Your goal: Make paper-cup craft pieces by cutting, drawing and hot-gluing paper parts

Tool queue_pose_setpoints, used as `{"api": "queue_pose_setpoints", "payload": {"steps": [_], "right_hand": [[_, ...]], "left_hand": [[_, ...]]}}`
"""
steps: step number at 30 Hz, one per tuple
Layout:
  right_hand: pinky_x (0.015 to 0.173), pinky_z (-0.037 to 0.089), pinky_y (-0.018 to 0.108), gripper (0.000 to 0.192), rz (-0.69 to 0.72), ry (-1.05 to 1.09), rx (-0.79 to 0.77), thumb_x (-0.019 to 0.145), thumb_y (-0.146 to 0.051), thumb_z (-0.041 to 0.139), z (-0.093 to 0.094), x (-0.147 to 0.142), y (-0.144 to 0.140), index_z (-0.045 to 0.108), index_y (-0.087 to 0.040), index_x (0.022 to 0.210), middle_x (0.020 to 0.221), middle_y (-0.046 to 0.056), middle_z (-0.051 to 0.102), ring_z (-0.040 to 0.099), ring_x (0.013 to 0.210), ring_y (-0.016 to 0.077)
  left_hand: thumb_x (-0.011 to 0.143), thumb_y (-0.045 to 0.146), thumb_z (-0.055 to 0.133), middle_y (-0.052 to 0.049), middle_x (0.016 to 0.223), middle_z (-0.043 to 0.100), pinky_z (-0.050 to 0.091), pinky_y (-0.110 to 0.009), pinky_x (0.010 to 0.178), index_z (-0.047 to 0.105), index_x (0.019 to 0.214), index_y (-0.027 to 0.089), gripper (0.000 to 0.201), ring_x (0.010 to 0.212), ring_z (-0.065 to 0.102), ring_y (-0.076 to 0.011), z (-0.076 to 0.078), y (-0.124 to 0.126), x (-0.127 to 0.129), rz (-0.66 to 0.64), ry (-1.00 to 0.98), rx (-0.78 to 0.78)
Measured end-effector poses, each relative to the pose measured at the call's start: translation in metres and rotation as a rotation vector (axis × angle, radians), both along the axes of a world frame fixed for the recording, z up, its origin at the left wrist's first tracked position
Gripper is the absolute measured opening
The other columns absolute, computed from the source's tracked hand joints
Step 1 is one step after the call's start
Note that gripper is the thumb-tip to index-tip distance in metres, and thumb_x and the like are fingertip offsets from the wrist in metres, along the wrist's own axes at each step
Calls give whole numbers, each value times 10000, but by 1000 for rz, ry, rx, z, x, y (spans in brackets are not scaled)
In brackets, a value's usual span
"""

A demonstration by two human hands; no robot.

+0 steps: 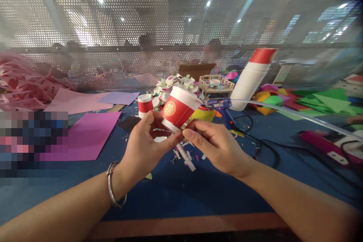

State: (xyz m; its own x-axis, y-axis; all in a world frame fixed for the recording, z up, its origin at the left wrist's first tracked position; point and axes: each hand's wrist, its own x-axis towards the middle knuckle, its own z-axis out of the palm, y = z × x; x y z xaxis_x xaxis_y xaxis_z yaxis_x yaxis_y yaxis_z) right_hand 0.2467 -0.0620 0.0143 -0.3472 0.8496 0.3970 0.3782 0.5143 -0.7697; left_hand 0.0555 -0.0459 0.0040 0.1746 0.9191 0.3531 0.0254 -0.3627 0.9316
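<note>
A red and white paper cup [181,107] with a round yellow emblem is tilted to the right between my two hands above the table. My left hand [146,141], wearing a silver bangle, curls round the cup's lower left side, thumb near the base. With fingers pinched together, my right hand [214,143] meets the cup's lower right edge. Whether a small piece sits between those fingertips is hidden. Below the cup, a pale strip [186,157] slants down over paper scraps. Just behind my left fingers stands another red and white cup [145,105].
A blue glue gun [224,107] with a black cable lies to the right, before a leaning stack of paper cups [249,81]. Magenta paper [85,136] lies left. Behind are a pile of paper pieces [172,83] and a perforated screen [113,15]. A power strip [326,147] is far right.
</note>
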Motion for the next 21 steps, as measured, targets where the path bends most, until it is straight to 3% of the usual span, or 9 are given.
{"api": "queue_pose_setpoints", "payload": {"steps": [5,9,16,21], "right_hand": [[501,279,282,361,24,65,-44,986,-479,544,-2,-1,2,631,-152,859,696,-6,509,378,585,99],[487,284,273,370,15,113,-80,968,-504,564,-2,0,4,601,-165,824,679,-16,468,368,578,99],[500,347,266,374,-4,71,-23,946,-531,583,-3,2,6,611,-186,805,661,11,531,470,621,136],[498,329,263,379,-24,7,28,945,-524,587,-3,2,5,591,-183,779,655,3,527,449,601,125]], "left_hand": [[762,320,843,-79,1091,709,581,-304,849,619,1048,175,391,1004,671,-199,2,-2,2,-123,-212,-119],[813,269,788,-83,1046,733,545,-311,927,636,1129,150,370,986,694,-191,5,-3,2,-185,-334,-280],[844,293,766,-91,1060,739,543,-345,932,664,1168,163,363,1008,692,-210,-1,-1,2,-175,-246,-189],[837,342,773,-76,974,718,549,-358,891,663,1162,165,386,953,684,-209,-5,-2,3,-145,-209,-163]]}}
